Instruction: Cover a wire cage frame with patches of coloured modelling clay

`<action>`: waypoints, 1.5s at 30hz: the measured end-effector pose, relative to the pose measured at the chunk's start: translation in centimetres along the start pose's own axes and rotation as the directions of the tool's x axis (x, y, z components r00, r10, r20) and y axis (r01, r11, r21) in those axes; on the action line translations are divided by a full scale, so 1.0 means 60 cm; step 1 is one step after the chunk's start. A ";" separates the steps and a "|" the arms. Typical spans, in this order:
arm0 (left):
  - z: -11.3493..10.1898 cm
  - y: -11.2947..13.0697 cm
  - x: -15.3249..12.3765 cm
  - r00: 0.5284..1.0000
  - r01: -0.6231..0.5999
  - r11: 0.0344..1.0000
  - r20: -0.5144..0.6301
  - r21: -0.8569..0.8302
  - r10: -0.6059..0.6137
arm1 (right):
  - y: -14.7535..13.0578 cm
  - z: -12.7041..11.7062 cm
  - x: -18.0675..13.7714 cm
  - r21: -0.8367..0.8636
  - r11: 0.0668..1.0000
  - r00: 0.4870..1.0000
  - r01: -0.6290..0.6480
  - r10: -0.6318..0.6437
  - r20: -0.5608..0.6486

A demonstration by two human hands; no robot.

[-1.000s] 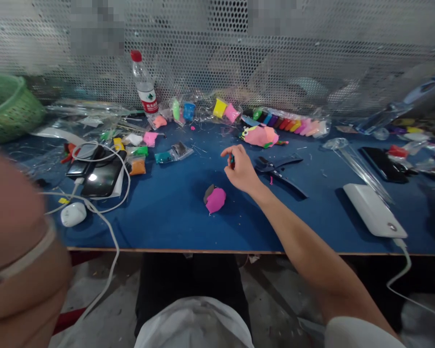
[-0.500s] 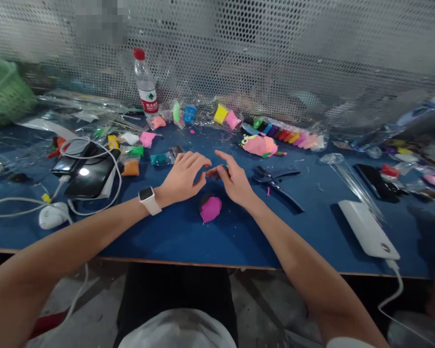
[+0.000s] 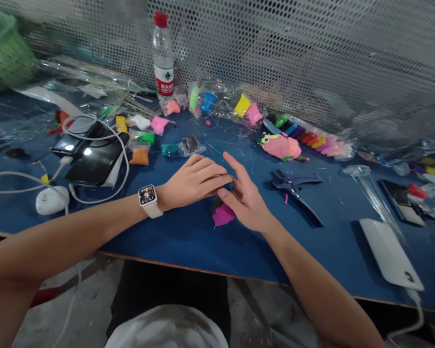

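A small lump of teal clay (image 3: 229, 185) shows between my two hands, mostly covered by fingers. My left hand (image 3: 194, 182), with a white-strapped watch at the wrist, lies palm down with its fingers over the lump. From the other side my right hand (image 3: 249, 205) cups the lump, its index finger raised and its thumb bent toward the left fingertips. Just below them on the table sits a magenta clay piece (image 3: 224, 216) with a dark part, partly hidden by the right hand.
Dark pliers (image 3: 293, 193) lie to the right, near a pink clay figure (image 3: 281, 146). Clay packets line the back beside a water bottle (image 3: 164, 63). Phones with cables (image 3: 96, 162) are at left; a white power bank (image 3: 389, 253) is at right on the blue table (image 3: 181, 241).
My hands have come together; the left fingers now reach over the right palm, with teal clay between them. The view has shifted, and the magenta piece is more covered.
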State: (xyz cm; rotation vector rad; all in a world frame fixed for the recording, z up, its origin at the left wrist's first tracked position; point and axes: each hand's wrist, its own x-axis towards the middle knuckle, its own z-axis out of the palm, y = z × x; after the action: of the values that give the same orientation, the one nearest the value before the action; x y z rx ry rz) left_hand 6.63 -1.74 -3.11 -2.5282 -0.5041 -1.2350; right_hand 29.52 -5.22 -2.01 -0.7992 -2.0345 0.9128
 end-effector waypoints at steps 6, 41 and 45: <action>-0.010 0.001 -0.001 0.974 0.227 0.962 0.023 -0.153 -0.226 | -0.008 -0.016 0.005 -0.237 0.963 0.960 0.127 -0.180 -0.217; -0.012 0.007 -0.006 0.967 0.251 0.957 -0.001 -0.147 -0.254 | -0.006 -0.022 0.009 -0.541 0.790 0.893 0.290 -0.426 -0.144; -0.019 0.011 0.002 0.976 0.199 0.970 -0.060 -0.138 -0.209 | -0.010 -0.024 0.008 -0.589 0.741 0.865 0.323 -0.484 -0.134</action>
State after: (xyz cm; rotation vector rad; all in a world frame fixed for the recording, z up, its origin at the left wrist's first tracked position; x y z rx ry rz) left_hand 6.20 -2.76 -2.40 -2.5787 -0.7017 -1.4741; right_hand 30.31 -4.73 -0.69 -0.6733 -2.1068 -0.0604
